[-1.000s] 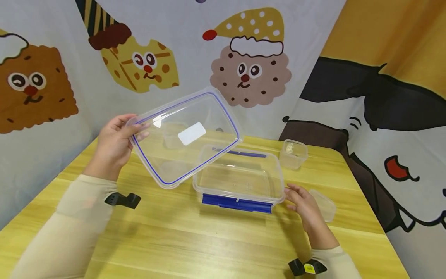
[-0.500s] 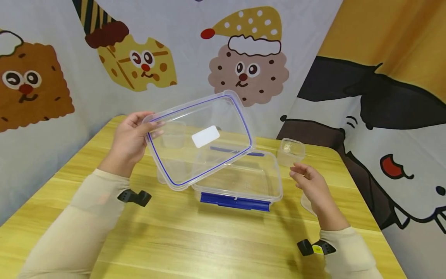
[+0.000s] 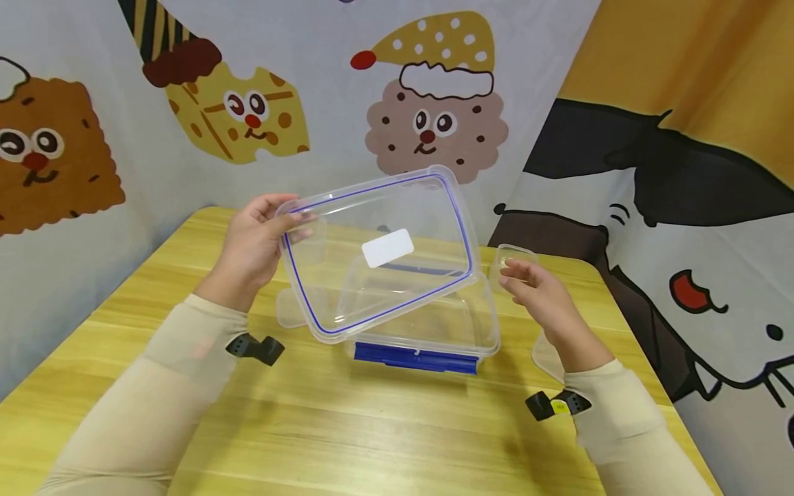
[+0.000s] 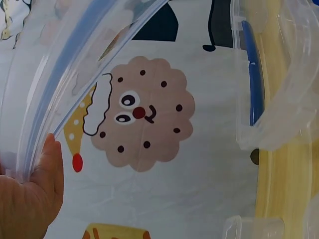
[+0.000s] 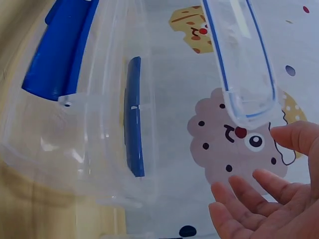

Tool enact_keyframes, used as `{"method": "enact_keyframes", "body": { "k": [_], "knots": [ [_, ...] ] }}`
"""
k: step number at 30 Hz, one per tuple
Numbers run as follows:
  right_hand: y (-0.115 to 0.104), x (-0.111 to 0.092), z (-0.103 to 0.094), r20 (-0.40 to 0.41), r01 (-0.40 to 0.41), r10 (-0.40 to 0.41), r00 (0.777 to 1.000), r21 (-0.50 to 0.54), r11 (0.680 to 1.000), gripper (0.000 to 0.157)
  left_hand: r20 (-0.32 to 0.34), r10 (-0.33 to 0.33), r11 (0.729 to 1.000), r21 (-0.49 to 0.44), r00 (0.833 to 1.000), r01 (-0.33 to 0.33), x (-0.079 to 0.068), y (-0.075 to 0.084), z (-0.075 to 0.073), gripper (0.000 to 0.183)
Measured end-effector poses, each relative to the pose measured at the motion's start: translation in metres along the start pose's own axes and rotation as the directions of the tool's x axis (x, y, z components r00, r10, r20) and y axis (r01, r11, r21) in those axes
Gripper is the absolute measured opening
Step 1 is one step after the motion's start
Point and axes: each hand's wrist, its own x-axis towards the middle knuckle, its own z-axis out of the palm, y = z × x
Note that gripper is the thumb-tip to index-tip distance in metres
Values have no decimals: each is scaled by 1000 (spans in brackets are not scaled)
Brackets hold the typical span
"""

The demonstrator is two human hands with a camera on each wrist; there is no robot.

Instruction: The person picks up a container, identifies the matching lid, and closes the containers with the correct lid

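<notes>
A clear rectangular lid (image 3: 387,249) with a blue seal line and a white label is tilted up in the air. My left hand (image 3: 251,251) pinches its left corner, thumb on the near face. Under and behind the lid stands a clear plastic food container (image 3: 428,343) with a blue clip (image 3: 415,357) along its front, its top uncovered. In the right wrist view the lid's far end (image 5: 246,64) hangs near my right hand (image 5: 269,204), whose fingers are spread and hold nothing. That hand is raised to the right of the lid, apart from it in the head view.
A small clear tub (image 3: 520,251) stands at the back right, partly behind the right fingers. A small clear lid (image 3: 546,358) lies below the right hand. Another small tub (image 3: 314,241) and a small flat lid (image 3: 290,308) are on the left, partly covered by the large lid.
My left hand has carried the large lid rightward, so it overlaps more of the container. My right hand has left the container's right side and risen towards the lid's right end.
</notes>
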Motion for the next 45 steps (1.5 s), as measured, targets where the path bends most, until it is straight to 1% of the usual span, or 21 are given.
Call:
{"method": "enact_keyframes", "body": {
  "k": [9,12,15,21,25,30,35,42,45],
  "knots": [
    [-15,23,-5,68,20,-23,997,45,999,56,29,-12,1000,13,1000,12,5,-5,10,17],
    [-20,31,-7,87,13,-17,996,43,999,57,29,-15,1000,28,999,14,7,-6,12,17],
    [-23,37,-7,105,-2,-2,995,41,999,56,43,-19,999,32,999,18,9,-8,15,17],
    [-28,49,-6,109,-21,18,994,24,1000,55,96,-24,999,39,995,20,10,-9,18,18],
    [-29,55,-8,111,-30,29,993,9,1000,53,98,-36,996,80,995,28,12,-9,21,19],
    [-30,59,-9,148,-36,35,988,6,999,48,90,-45,993,117,995,34,15,-10,25,19],
    [-32,60,-10,188,-32,28,982,19,999,42,118,-39,993,117,992,25,15,-10,28,19],
    [-32,57,-12,216,-20,13,976,28,999,44,138,-35,987,160,990,13,15,-8,30,18],
    [-32,55,-14,225,-16,6,974,44,999,43,146,-37,987,160,989,13,15,-7,31,18]
  ]
}}
